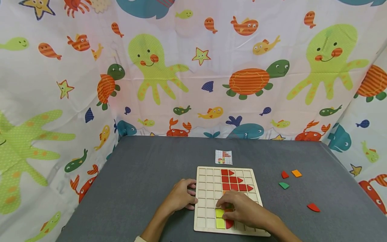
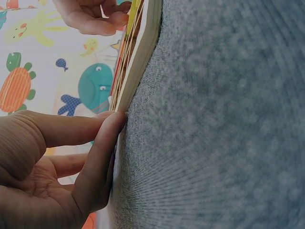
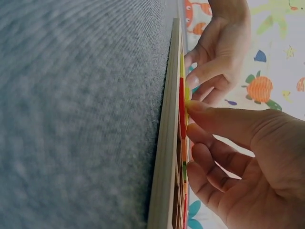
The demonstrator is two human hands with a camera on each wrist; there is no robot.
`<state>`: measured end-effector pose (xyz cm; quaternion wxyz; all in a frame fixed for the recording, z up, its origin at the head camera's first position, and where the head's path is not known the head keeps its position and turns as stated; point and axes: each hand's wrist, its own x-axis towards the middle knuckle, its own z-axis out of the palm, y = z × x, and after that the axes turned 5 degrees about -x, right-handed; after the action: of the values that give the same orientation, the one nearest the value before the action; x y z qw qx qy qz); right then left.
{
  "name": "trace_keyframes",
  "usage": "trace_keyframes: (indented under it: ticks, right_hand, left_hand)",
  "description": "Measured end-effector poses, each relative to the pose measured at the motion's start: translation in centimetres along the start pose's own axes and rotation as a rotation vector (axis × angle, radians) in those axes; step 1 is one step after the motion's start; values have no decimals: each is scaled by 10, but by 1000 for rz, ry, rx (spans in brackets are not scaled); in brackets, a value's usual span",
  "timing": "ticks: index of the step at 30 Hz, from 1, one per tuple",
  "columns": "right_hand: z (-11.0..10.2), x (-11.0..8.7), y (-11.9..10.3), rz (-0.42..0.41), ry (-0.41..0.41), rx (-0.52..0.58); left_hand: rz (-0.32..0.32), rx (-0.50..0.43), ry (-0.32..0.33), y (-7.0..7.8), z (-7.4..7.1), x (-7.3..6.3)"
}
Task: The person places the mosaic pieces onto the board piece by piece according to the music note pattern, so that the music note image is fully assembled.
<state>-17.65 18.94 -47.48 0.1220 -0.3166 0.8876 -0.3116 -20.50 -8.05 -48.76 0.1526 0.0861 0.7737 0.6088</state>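
Observation:
A wooden grid board [image 1: 205, 203] lies on the grey table, partly filled with flat coloured tiles. Red tiles [image 1: 233, 179] form three stepped rows at its top, each with a pointed right end. My left hand [image 1: 180, 195] holds the board's left edge with thumb and fingertips. Over the lower middle, my right hand [image 1: 242, 207] pinches a yellow square tile [image 1: 219, 213] between thumb and index finger. That tile stands slightly proud of the board in the right wrist view. Below it sit another yellow square [image 1: 220, 224] and a curved red tile [image 1: 229, 224]. The right hand hides several cells.
A small printed pattern card [image 1: 223, 157] lies just behind the board. Loose tiles are on the table to the right: a red one [image 1: 285, 174], an orange one [image 1: 296, 173], a green one [image 1: 284, 185] and another red one [image 1: 313, 207]. A sea-animal curtain [image 1: 193, 77] surrounds the table.

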Motion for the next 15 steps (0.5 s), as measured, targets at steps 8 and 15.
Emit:
trace_keyframes:
  ticks: [8, 15]
  right_hand:
    - [-1, -1, 0, -8, 14, -27]
    - [-11, -5, 4, 54, 69, 20]
  left_hand:
    - [-7, -2, -1, 0, 0, 0]
    - [-12, 0, -3, -1, 0, 1]
